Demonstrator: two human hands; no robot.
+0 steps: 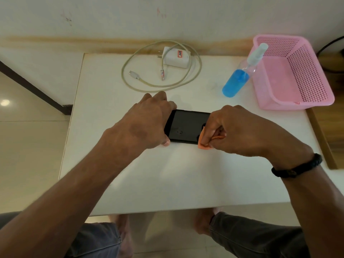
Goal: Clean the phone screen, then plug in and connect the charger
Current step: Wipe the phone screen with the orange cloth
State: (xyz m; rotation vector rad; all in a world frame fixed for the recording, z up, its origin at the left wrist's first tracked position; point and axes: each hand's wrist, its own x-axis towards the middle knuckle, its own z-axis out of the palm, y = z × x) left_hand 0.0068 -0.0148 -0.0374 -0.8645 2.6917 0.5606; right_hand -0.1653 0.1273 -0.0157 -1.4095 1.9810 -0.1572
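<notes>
A black phone (186, 125) lies flat, screen up, in the middle of the white table (167, 183). My left hand (147, 121) grips its left end, fingers over the far edge and thumb at the near edge. My right hand (234, 129) pinches a small orange cloth (203, 143) and presses it on the phone's right end, hiding that end. A white charger adapter (176, 57) rests near the table's far edge inside its coiled white cable (160, 86), both cable plugs lying loose.
A spray bottle (240, 75) with blue liquid leans at the far right against a pink plastic basket (297, 90). A pale wall runs just behind the table. A wooden surface (323, 138) adjoins the table's right edge. My knees show below the near edge.
</notes>
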